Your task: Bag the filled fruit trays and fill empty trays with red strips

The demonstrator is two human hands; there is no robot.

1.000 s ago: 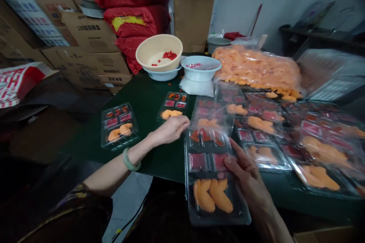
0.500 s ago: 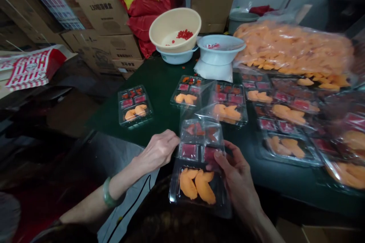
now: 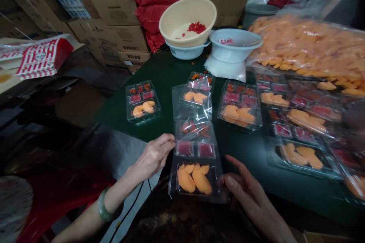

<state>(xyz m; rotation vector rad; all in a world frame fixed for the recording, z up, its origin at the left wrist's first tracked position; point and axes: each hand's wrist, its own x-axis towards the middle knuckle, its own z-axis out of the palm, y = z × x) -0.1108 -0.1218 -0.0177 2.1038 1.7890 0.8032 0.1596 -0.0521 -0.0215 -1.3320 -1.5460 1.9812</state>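
A compartment tray point(image 3: 212, 176) lies at the table's near edge with a clear plastic bag point(image 3: 188, 114) around or over it. It holds orange crescent-shaped pieces point(image 3: 186, 179) in front, two dark pink packets point(image 3: 184, 148) in the middle and reddish pieces behind. My left hand point(image 3: 155, 155), with a green bangle point(image 3: 104, 205) at the wrist, pinches the bag's left edge. The bag's upper part stretches away over the table, partly covering another filled tray point(image 3: 185, 103). Beside the tray's right edge is my right hand point(image 3: 246, 188), fingers apart, thumb close to or touching the plastic.
Filled trays stand at the left point(image 3: 143, 102) and right point(image 3: 240, 106), with more stacked far right. Behind are a cream basin point(image 3: 173, 22) with red bits, a pale blue basin point(image 3: 235, 47) and a large bag of orange pieces point(image 3: 308, 43). Cardboard boxes point(image 3: 111, 0) are stacked back left.
My right hand has loosened from the tray and slid down along its right side. The bag's upper part has swung left and straightened. The view has shifted, moving the background rightward.
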